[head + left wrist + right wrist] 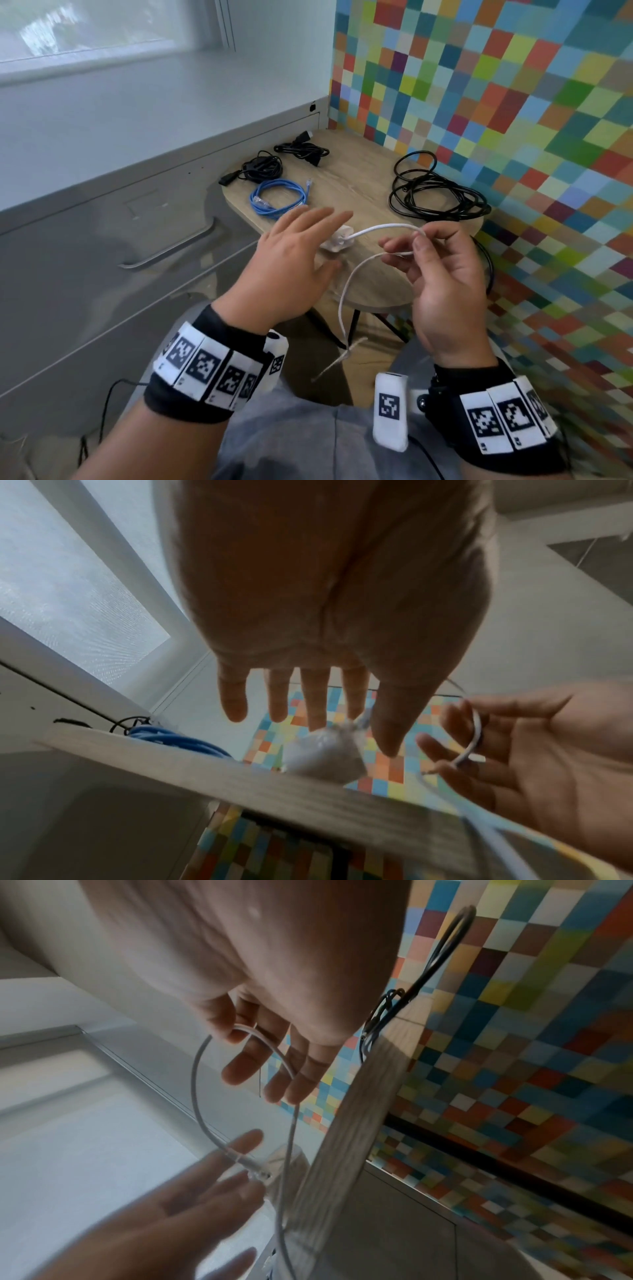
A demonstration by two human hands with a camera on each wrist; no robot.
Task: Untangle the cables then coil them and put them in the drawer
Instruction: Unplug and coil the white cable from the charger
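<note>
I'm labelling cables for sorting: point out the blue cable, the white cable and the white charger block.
blue cable (pixel 277 198): head view, coil's middle strand.
white cable (pixel 387 228): head view, raised span.
white charger block (pixel 322 756): left wrist view, front face.

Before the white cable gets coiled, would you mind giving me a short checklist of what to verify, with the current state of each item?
1. Right hand pinches the white cable: ok.
2. Left hand free to help, fingers straight, holding nothing: ok.
3. White cable apart from the loose black cable: ok.
4. White cable's free end off the table, hanging below: ok.
5. White charger block sits on the table: ok.
6. Drawer open to receive cables: not ok, it looks closed.
</note>
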